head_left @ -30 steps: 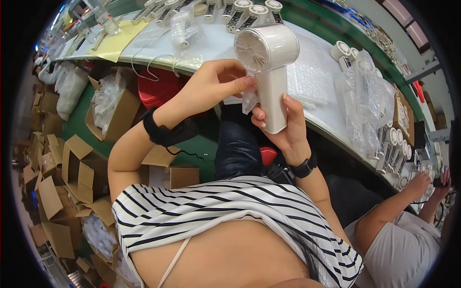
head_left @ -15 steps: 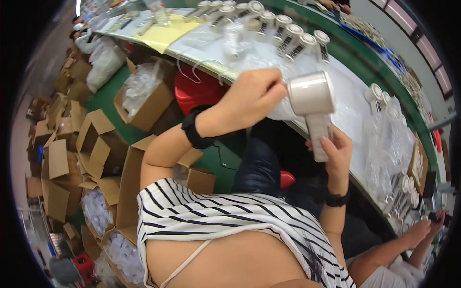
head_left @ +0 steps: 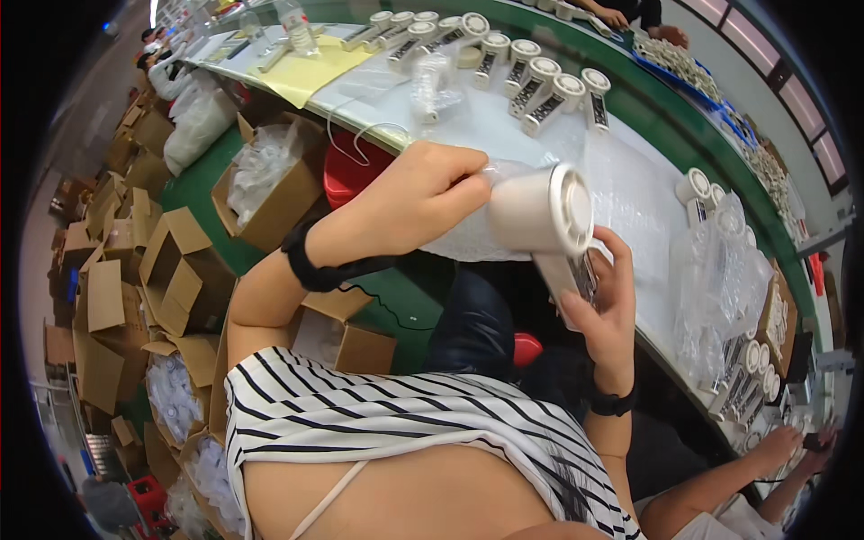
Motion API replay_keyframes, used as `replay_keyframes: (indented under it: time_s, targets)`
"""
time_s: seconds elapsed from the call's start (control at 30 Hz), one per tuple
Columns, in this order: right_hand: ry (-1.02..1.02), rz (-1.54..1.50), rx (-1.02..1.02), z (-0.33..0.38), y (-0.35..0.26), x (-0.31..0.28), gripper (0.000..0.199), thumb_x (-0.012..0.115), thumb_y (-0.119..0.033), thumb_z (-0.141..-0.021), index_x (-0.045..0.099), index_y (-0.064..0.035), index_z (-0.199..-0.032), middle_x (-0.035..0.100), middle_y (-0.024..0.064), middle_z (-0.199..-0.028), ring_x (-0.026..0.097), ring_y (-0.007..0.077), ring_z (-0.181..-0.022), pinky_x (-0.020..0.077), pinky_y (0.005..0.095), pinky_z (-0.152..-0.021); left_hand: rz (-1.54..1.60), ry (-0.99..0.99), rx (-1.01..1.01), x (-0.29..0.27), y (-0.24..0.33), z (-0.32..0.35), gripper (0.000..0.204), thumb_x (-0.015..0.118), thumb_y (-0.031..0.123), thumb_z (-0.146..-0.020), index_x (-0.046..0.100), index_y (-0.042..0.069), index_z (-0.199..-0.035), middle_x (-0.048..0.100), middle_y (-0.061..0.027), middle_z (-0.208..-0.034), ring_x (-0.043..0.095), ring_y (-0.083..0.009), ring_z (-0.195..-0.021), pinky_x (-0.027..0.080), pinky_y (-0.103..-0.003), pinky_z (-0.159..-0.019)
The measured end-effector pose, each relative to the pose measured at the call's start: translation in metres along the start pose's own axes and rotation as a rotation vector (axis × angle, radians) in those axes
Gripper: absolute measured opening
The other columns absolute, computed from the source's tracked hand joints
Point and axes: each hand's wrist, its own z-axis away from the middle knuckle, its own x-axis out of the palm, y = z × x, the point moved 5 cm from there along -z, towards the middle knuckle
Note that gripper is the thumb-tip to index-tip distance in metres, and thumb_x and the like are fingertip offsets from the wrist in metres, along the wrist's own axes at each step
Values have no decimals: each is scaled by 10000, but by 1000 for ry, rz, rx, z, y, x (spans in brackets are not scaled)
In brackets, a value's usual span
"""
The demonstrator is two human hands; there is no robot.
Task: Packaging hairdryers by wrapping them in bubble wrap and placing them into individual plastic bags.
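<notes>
My right hand (head_left: 605, 317) grips the handle of a white handheld fan (head_left: 547, 216), round head tilted up and to the right. My left hand (head_left: 421, 200) pinches a clear plastic bag (head_left: 468, 241) at the back of the fan's head. The bag hangs crumpled under the fan. Both hands are raised above the near edge of the white worktable (head_left: 630, 193).
A row of identical white fans (head_left: 531, 76) lies on the table beyond. Clear bags (head_left: 720, 288) pile at the right, more fans (head_left: 742, 378) beside them. Open cardboard boxes (head_left: 171, 261) and a red bin (head_left: 346, 171) stand at the left. Another person's arm (head_left: 738, 477) shows at lower right.
The fan has turned so its round head faces right and sits closer to my left hand. My left hand now pinches the plastic bag against the fan's head.
</notes>
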Motion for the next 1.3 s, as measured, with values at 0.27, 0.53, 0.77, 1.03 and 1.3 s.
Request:
replay_keyframes:
  time_s: [0.27, 0.53, 0.77, 1.03, 1.3]
  targets:
    - [-38, 746, -45, -6, -10, 3, 578, 589, -62, -716, 361, -2, -1243, 532, 125, -1048, 521, 191, -979, 434, 282, -792, -343, 118, 238, 14, 0, -2, 125, 484, 54, -747, 412, -29, -687, 372, -111, -588, 365, -238, -517, 323, -307, -494]
    - [-257, 767, -192, -25, -19, 2, 524, 588, -43, -644, 441, -17, -1146, 540, 123, -1045, 570, 240, -831, 454, 279, -709, -143, 91, 258, 9, 7, -7, 93, 493, 54, -718, 452, -28, -703, 455, -135, -638, 467, -291, -581, 400, -345, -542]
    - [-373, 895, -116, -28, -19, 12, 570, 591, -35, -606, 424, -65, -1150, 548, 110, -1046, 565, 191, -774, 455, 266, -645, -155, -37, 250, 12, 9, -6, 99, 545, 9, -701, 514, -13, -792, 524, -116, -796, 510, -247, -688, 420, -272, -590]
    - [-218, 562, 3, -25, 0, 13, 731, 578, -8, -667, 288, -125, -1328, 537, 133, -1096, 534, 141, -880, 448, 257, -709, -732, 292, 746, 25, 26, 22, 164, 596, 29, -648, 543, -22, -795, 532, -110, -806, 526, -238, -717, 456, -279, -596]
    - [51, 102, -4, -25, 5, 19, 733, 561, 17, -730, 199, -81, -1359, 519, 180, -1115, 552, 161, -869, 460, 249, -717, -710, 355, 706, 47, 41, 53, 296, 662, -63, -627, 561, -60, -904, 532, -135, -823, 540, -262, -729, 456, -331, -612]
